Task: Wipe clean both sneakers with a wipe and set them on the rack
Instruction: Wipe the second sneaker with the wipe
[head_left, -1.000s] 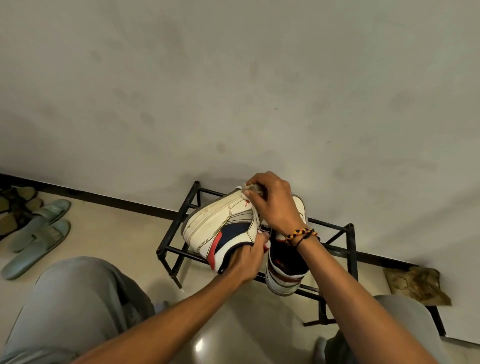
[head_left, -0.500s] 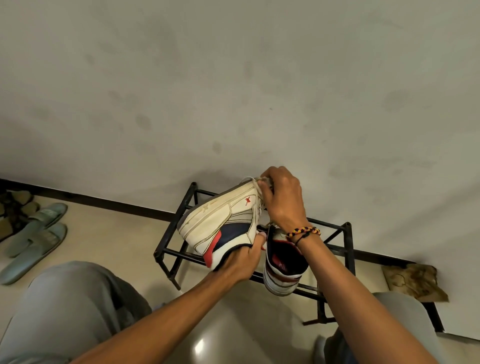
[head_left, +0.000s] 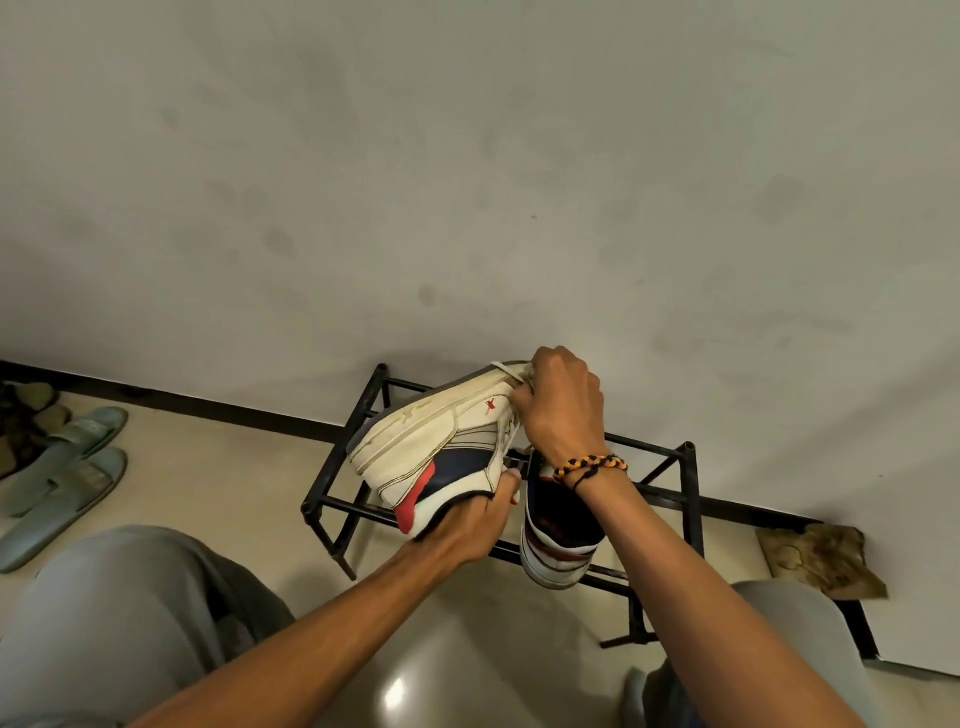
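Note:
A white sneaker (head_left: 431, 447) with navy and red panels is held tilted on its side above the black metal rack (head_left: 670, 499). My left hand (head_left: 467, 525) grips its heel end from below. My right hand (head_left: 563, 410) presses a crumpled wipe (head_left: 522, 376) against the shoe's upper edge, fingers curled round the wipe. The second sneaker (head_left: 558, 540) sits on the rack's front bars, heel toward me, partly hidden behind my right wrist.
A grey wall stands right behind the rack. Grey-green slides (head_left: 62, 478) and other footwear lie on the floor at far left. A dirty brown rag (head_left: 821, 558) lies by the wall at right. My grey-trousered knees (head_left: 104, 623) flank the view's lower edge.
The held sneaker has risen slightly and tipped more on its side. My right hand with the wipe has slid up along its upper edge toward the toe end.

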